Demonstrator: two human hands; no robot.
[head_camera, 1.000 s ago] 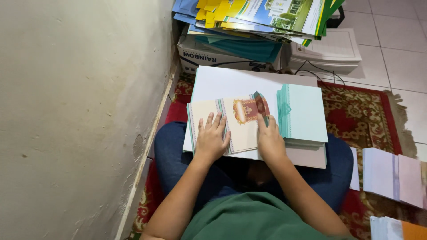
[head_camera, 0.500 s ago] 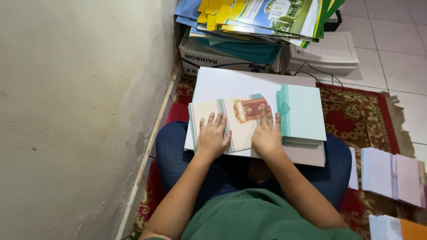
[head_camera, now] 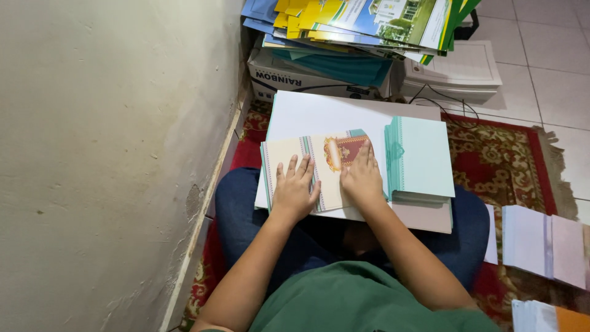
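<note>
Both hands lie flat on a printed card [head_camera: 319,175] that rests on a white board [head_camera: 319,117] across the person's lap. The left hand [head_camera: 294,192] presses the cream left part with fingers [head_camera: 292,169] spread and gripping nothing; the right hand [head_camera: 361,178] lies just beside it, its fingers straight over the red and gold ornament, also holding nothing — palms down, flat. The card looks folded, with a teal patterned strip down its middle, though whether one card or several lie under the hands is hard to tell from this angle. Just right of the right hand, touching the card's edge, stands a neat stack of teal cards [head_camera: 421,163] on the same board. Judged from the flat palms, the work is pressing or creasing the card; done well, that asks for the left hand to pin the sheet while the right sweeps firmly along the fold, edges kept aligned so the pattern strips meet. Beyond the board sit a cardboard box [head_camera: 307,80] and a pile of bright folders [head_camera: 362,24]; a red patterned rug [head_camera: 504,154] covers the floor — more pale cards [head_camera: 541,243] lie to the right.
</note>
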